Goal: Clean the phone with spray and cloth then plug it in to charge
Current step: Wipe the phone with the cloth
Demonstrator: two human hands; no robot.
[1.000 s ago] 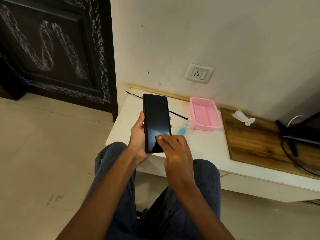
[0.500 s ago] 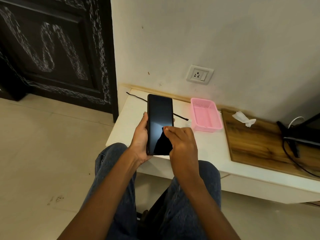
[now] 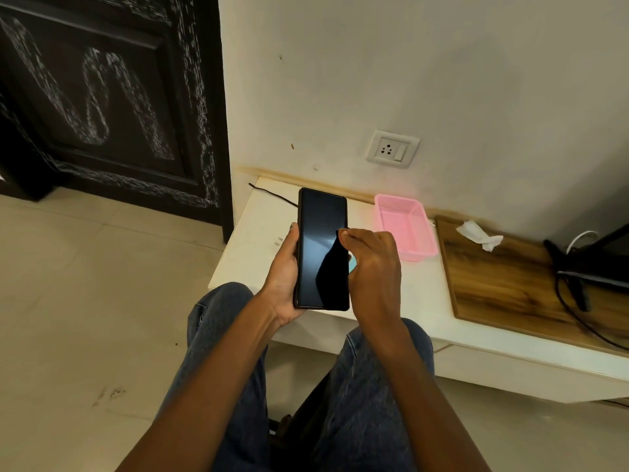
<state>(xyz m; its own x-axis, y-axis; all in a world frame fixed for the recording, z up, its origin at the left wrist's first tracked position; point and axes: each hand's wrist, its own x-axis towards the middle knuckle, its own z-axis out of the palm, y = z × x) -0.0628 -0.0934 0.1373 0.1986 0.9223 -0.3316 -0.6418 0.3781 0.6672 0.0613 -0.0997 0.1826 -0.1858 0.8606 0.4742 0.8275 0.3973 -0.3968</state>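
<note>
Phone: I see the black glossy slab phone (image 3: 321, 248) upright above my lap, at the white table's (image 3: 401, 301) near edge.
Left hand (image 3: 284, 281): my fingers wrap its left edge and back, holding it.
Right hand (image 3: 371, 267): fingers curled, fingertips (image 3: 345, 234) at the screen's right edge; whether they hold anything I cannot tell.
Beyond the grip: thin black cable (image 3: 272, 194).
Right of it: pink plastic basket (image 3: 405, 226), crumpled white tissue (image 3: 478, 235).
Above: white wall socket (image 3: 392, 148).

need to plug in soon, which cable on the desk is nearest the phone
The thin black cable on the white table, running behind the phone; the others lie far right.
</note>
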